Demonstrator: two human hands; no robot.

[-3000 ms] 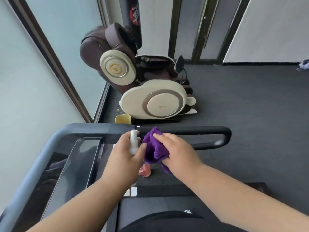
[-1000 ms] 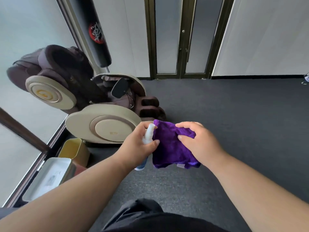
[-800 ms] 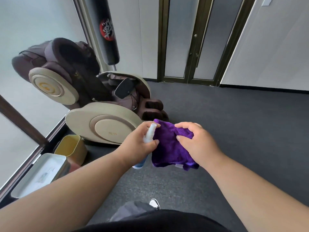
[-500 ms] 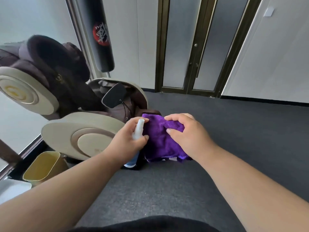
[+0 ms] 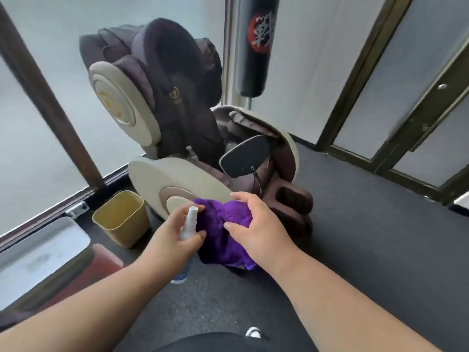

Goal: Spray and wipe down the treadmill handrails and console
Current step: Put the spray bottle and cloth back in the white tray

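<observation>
My left hand [image 5: 172, 236] grips a small clear spray bottle [image 5: 189, 224] with a white nozzle and a blue base, held upright. Right beside it, my right hand [image 5: 256, 229] holds a bunched purple cloth [image 5: 223, 235], fingers curled over its top edge. The bottle's nozzle sits close against the cloth. Both hands hover above the dark carpet in the middle of the view. No treadmill handrail or console shows in this frame.
A brown and beige massage chair [image 5: 177, 138] stands just beyond my hands. A yellow bin [image 5: 121, 218] and a white lidded box [image 5: 38, 252] sit at the left by the glass wall. A black punching bag [image 5: 256, 44] hangs behind. Dark-framed doors [image 5: 411, 118] stand at the right.
The treadmill seen three seconds ago has left the view as my head turned. Both hands keep the bottle and cloth together; the view has swung back left, showing the bin and box again.
</observation>
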